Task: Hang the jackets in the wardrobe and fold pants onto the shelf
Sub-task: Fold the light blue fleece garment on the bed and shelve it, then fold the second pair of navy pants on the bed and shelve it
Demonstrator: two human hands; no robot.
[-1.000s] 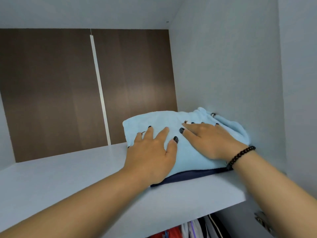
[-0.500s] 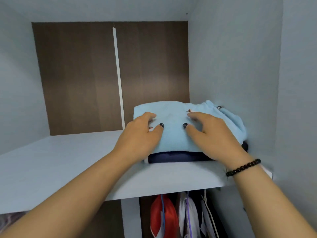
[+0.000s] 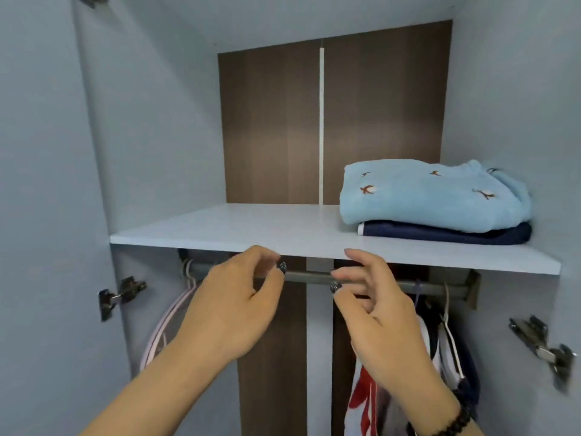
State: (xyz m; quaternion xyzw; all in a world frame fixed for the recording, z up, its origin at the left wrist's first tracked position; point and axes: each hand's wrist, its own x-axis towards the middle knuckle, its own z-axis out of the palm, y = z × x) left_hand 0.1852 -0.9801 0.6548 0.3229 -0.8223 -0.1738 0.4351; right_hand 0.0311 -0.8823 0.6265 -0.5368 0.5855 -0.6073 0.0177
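I've pulled both hands off the folded pants [image 3: 434, 193] at two o'clock; left hand [image 3: 232, 309] and right hand [image 3: 377, 313] hang loose, holding nothing. Folding looks finished.

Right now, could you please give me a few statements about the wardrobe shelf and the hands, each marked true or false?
1. The light blue folded garment lies on top of the navy folded garment. True.
2. The stack sits at the left end of the shelf. False: it sits at the right end, near the side wall.
3. The left hand and the right hand are both off the stack, in front of the rail. True.
4. The right hand grips a hanger. False: it holds nothing.
5. Clothes hang under the rail on the right. True.
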